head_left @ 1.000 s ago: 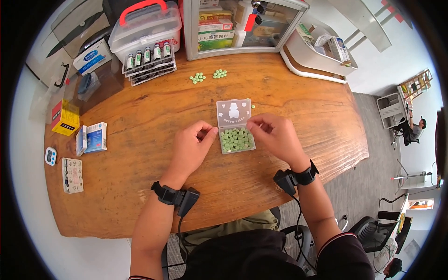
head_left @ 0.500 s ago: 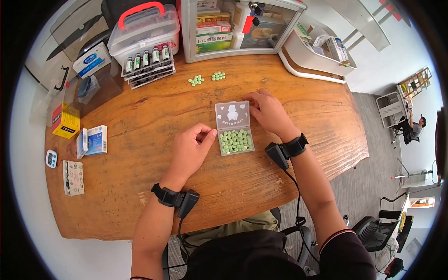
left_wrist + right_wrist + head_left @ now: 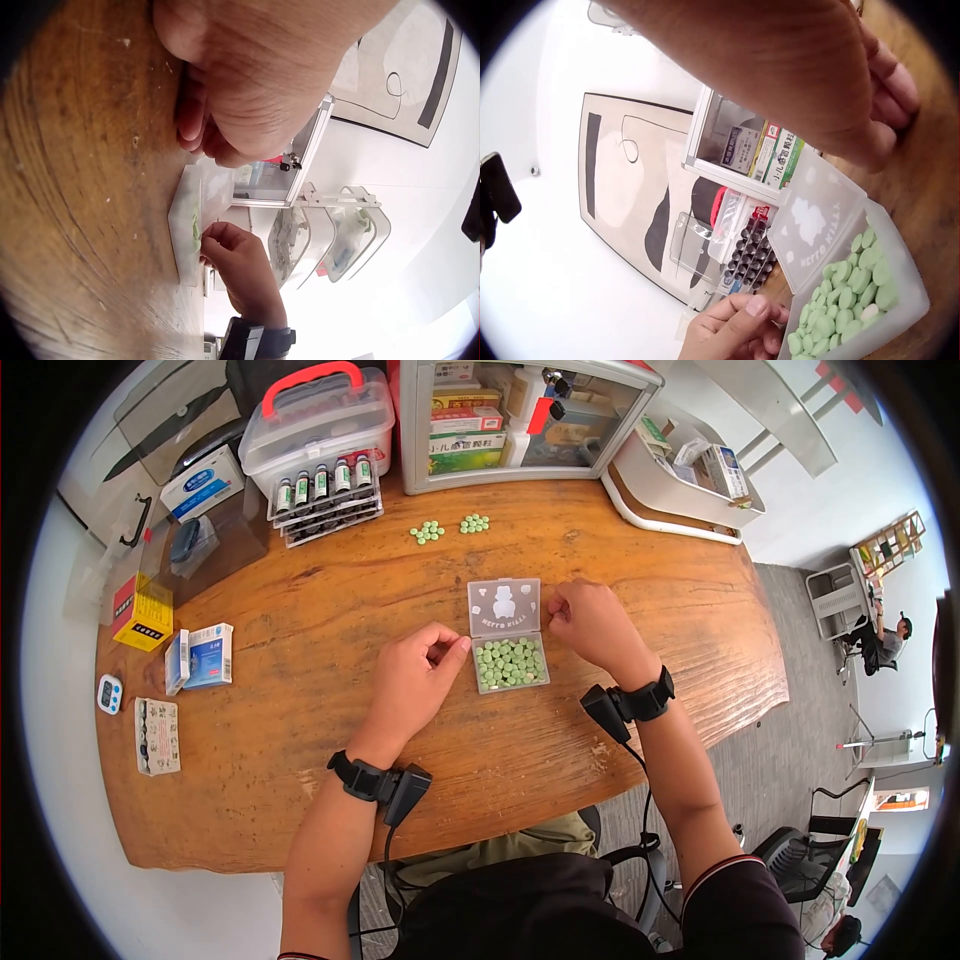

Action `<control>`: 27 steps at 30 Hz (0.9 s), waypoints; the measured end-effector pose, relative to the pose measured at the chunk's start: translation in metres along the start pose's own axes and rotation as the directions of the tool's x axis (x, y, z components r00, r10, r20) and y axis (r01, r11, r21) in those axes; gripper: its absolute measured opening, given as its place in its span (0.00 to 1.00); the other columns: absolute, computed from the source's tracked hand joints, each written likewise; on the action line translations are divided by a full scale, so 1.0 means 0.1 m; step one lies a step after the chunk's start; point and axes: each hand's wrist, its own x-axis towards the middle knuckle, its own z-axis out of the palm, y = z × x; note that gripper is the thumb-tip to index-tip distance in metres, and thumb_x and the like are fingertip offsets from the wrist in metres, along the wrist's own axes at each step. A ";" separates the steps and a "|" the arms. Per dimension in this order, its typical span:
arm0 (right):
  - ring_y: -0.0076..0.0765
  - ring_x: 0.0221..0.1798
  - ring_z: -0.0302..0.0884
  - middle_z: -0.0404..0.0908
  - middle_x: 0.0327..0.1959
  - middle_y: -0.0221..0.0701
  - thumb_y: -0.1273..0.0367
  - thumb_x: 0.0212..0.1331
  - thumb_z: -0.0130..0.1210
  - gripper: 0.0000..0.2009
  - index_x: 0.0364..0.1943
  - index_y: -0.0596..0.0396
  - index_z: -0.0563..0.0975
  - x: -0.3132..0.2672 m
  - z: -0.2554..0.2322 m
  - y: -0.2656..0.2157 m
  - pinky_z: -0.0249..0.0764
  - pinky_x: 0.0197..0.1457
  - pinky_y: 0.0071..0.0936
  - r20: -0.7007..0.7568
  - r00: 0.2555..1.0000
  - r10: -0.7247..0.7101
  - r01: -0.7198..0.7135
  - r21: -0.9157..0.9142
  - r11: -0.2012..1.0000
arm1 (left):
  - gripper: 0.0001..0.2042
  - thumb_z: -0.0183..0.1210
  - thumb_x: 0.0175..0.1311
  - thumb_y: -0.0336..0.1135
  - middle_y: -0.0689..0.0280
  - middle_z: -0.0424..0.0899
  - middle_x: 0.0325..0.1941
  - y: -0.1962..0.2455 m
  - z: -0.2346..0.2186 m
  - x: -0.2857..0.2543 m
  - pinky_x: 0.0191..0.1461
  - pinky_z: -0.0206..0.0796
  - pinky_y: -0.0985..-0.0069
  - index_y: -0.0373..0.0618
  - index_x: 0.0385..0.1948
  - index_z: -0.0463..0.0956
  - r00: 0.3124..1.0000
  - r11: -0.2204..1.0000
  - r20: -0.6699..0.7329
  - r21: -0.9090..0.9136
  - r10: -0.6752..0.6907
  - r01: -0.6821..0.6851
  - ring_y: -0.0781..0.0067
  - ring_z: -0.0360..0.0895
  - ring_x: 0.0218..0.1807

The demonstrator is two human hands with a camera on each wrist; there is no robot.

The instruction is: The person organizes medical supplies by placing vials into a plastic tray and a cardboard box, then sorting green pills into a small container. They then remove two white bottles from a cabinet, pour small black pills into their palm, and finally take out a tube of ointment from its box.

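Observation:
A clear plastic pill box [image 3: 909, 296] lies in front of me, its Hello Kitty lid [image 3: 490, 622] tipped back. Pale green tablets [image 3: 510, 662] fill the base; one whitish tablet shows among them in the right wrist view. My left hand [image 3: 415, 672] rests at the box's left side, fingers loosely curled, thumb near its edge, holding nothing visible. To the right of the lid, my right hand [image 3: 600, 623] pinches with fingertips low at the table, where a loose green tablet lay; the tablet is hidden by the fingers. Two small tablet groups [image 3: 428, 532] lie farther back.
Behind stands a glass-fronted medicine cabinet [image 3: 525, 482], with a red-handled case [image 3: 315, 435] and stacked vial trays [image 3: 330, 510] to its left. Medicine boxes [image 3: 208, 656], a small timer [image 3: 109, 694] and a patterned box [image 3: 158, 736] line the left edge. A white bin [image 3: 665, 485] stands back right.
My right hand reached beside the lid's upper right corner, then drew back toward me and right. The loose green tablet beside the lid is no longer visible. My left hand stays put.

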 end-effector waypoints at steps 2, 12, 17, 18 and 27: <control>0.55 0.35 0.81 0.83 0.29 0.48 0.73 0.51 0.60 0.06 0.29 0.64 0.80 -0.05 -0.05 -0.07 0.78 0.41 0.43 -0.023 1.000 0.016 -0.015 0.045 0.999 | 0.09 0.64 0.70 0.35 0.71 0.81 0.24 0.00 0.00 0.00 0.32 0.65 0.82 0.37 0.35 0.82 1.000 1.000 -0.005 0.000 0.008 -0.008 0.85 0.72 0.27; 0.28 0.33 0.85 0.86 0.29 0.34 0.72 0.59 0.62 0.08 0.39 0.63 0.83 -0.22 -0.10 -0.39 0.79 0.38 0.26 0.072 0.990 0.121 -0.140 0.485 0.863 | 0.08 0.64 0.70 0.34 0.72 0.80 0.24 0.02 0.00 -0.01 0.31 0.64 0.82 0.37 0.35 0.82 1.000 0.999 0.007 -0.022 -0.024 0.024 0.86 0.71 0.27; 0.25 0.30 0.82 0.85 0.29 0.34 0.69 0.63 0.62 0.10 0.38 0.64 0.82 -0.20 0.04 -0.26 0.77 0.35 0.25 0.030 0.979 0.202 -0.187 0.528 0.829 | 0.09 0.64 0.70 0.34 0.72 0.80 0.24 0.00 0.02 0.00 0.32 0.64 0.82 0.37 0.34 0.82 0.999 0.999 0.017 -0.005 -0.045 0.045 0.86 0.70 0.27; 0.25 0.29 0.81 0.84 0.28 0.34 0.66 0.65 0.62 0.11 0.38 0.64 0.82 -0.16 0.08 -0.21 0.76 0.34 0.25 0.003 0.969 0.247 -0.207 0.557 0.804 | 0.09 0.64 0.70 0.34 0.72 0.80 0.24 0.00 0.01 0.00 0.32 0.64 0.82 0.37 0.34 0.82 1.000 1.000 0.011 0.001 -0.024 0.024 0.86 0.70 0.27; 0.24 0.23 0.77 0.81 0.22 0.31 0.56 0.71 0.58 0.20 0.36 0.64 0.82 0.13 0.20 -0.12 0.73 0.29 0.25 -0.004 0.955 0.296 -0.245 0.551 0.798 | 0.09 0.64 0.70 0.34 0.72 0.80 0.25 0.04 0.00 0.00 0.32 0.65 0.82 0.36 0.34 0.81 0.999 0.999 0.016 -0.003 -0.046 0.046 0.86 0.71 0.28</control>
